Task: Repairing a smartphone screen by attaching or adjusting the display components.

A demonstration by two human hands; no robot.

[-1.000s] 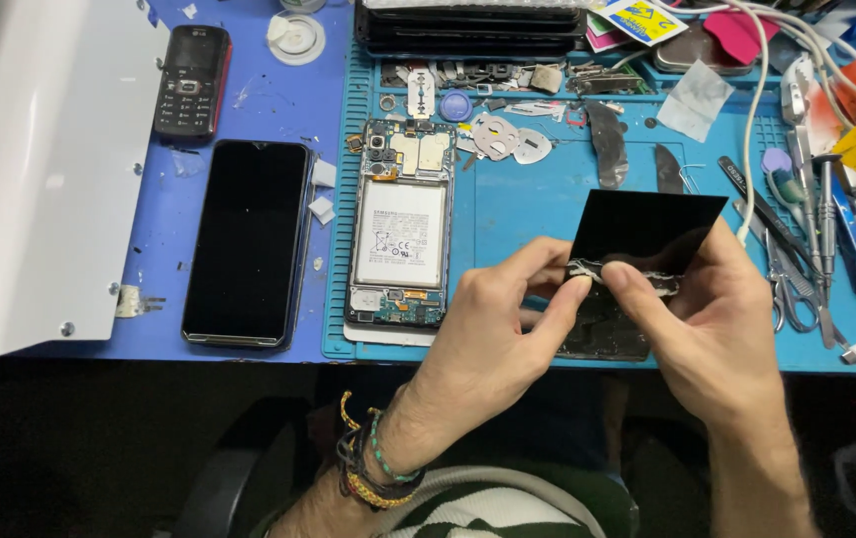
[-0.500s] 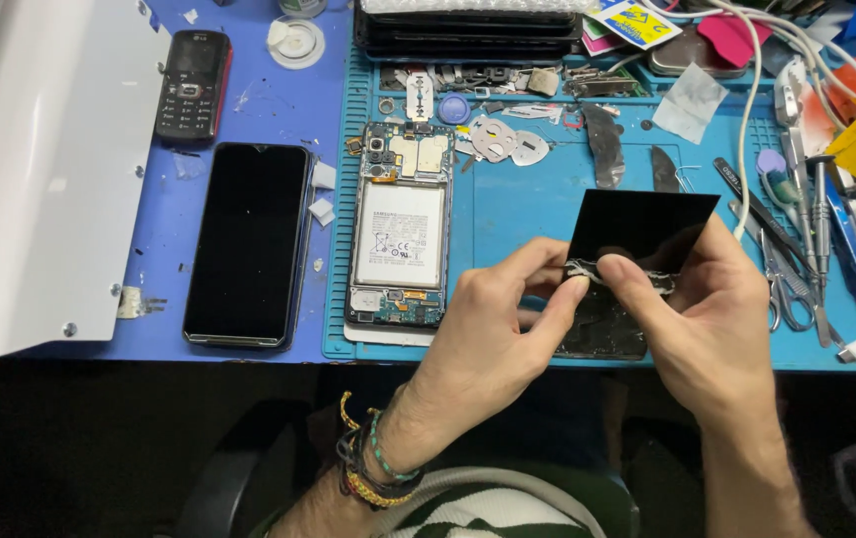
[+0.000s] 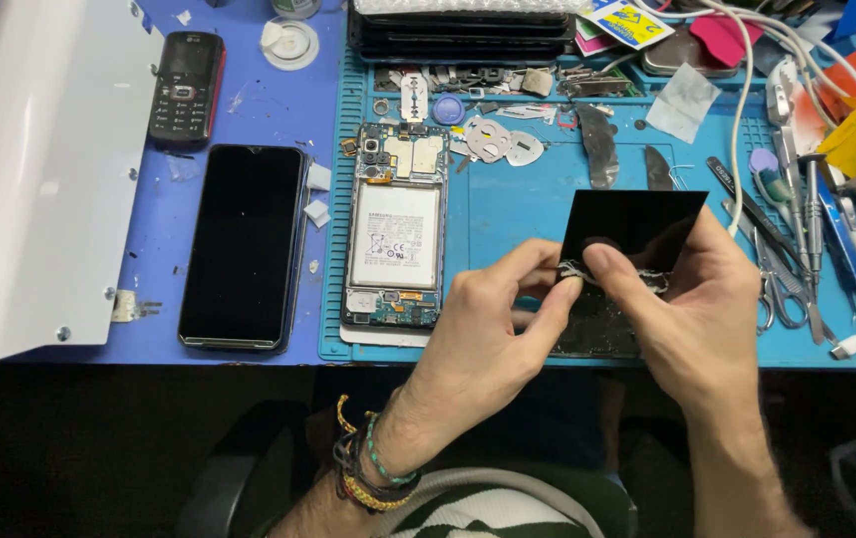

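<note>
2 hands (image 3: 587, 319) pinching black panel (image 3: 637, 227), opened phone (image 3: 395, 227) beside

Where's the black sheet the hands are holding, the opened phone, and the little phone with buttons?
black sheet (image 3: 637, 221), head view, upper middle.
opened phone (image 3: 395, 234), head view, white battery.
button phone (image 3: 185, 88), head view, keypad.

Your left hand (image 3: 483, 339) and right hand (image 3: 692, 309) covered the lower edge of the black panel (image 3: 637, 227), so what your fingertips pinched there was too small and crumpled to tell. The right hand also hid part of the dark piece (image 3: 597, 329) at the blue mat's (image 3: 528, 199) near edge. The top edge cut off the stacked trays (image 3: 458, 30).
</note>
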